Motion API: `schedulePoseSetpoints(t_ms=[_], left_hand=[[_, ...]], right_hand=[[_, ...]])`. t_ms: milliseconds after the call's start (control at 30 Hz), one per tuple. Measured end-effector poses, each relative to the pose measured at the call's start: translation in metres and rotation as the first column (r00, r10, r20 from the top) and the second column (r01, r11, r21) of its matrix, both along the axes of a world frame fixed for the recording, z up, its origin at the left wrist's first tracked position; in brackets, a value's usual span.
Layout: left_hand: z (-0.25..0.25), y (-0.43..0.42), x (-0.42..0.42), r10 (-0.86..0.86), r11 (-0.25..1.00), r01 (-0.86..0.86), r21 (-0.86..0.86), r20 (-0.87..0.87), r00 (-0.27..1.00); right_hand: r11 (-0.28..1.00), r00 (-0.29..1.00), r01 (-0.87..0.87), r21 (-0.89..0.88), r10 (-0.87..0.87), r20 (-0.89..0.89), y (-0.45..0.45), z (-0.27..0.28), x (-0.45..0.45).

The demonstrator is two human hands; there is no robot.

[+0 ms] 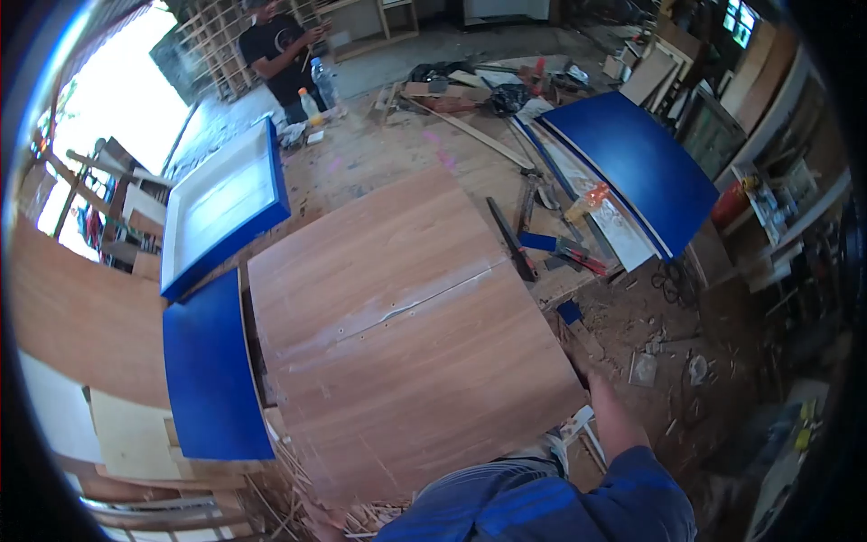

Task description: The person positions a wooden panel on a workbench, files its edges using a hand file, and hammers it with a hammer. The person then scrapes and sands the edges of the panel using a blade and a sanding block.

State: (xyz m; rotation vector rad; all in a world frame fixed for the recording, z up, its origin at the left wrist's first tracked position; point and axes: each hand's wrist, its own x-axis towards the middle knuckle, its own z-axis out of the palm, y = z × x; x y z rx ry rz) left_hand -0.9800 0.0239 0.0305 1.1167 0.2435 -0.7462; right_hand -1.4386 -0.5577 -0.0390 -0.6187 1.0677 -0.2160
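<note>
A large brown plywood panel [415,352] fills the middle of the view, with a pale filled seam and small holes across it. My right hand [585,366] grips its right edge, the fingers mostly hidden at the rim. Low in the view, my left hand [327,522] is at the panel's near left corner, closed on the edge; its fingers are largely out of sight. The panel's near side is close to my body, and the worktable [361,190] shows beyond its far edge.
A blue-edged white tray-like frame [226,194] and a blue panel [217,370] are at left. Another blue panel [637,163] lies at right, near a handsaw [511,237] and a clamp [526,203]. A person [280,54] stands across the table by bottles [322,83].
</note>
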Motion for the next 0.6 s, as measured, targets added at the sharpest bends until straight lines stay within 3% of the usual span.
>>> schedulePoseSetpoints(t_ms=[133, 233, 333, 400, 533, 600], left_hand=[[-0.010, -0.009, -0.023, 0.061, 0.998, -0.061, 0.008, -0.023, 0.998], [-0.034, -0.007, 0.007, 0.066, 0.998, -0.066, -0.018, 0.018, 0.998], [-0.037, 0.010, 0.027, 0.015, 0.998, -0.013, -0.053, 0.023, 1.000], [-0.007, -0.021, 0.027, -0.035, 0.999, 0.034, -0.030, -0.037, 0.999], [-0.029, -0.010, 0.041, 0.015, 1.000, -0.013, 0.021, -0.093, 0.996], [-0.017, -0.021, 0.029, 0.082, 0.995, -0.077, 0.064, -0.084, 0.993]], right_hand=[[0.998, 0.999, 0.034, 0.047, -0.034, 0.002, 0.023, -0.026, -0.007], [0.999, 0.998, 0.050, 0.014, -0.050, -0.025, 0.030, -0.060, -0.009], [1.000, 0.999, 0.017, -0.004, -0.017, 0.035, 0.041, -0.002, 0.017], [1.000, 1.000, 0.018, 0.002, -0.018, -0.016, 0.042, -0.014, 0.023], [0.993, 0.994, 0.103, 0.048, -0.101, -0.052, 0.050, 0.030, 0.042], [0.994, 0.989, 0.112, 0.005, -0.111, -0.095, 0.046, -0.018, 0.026]])
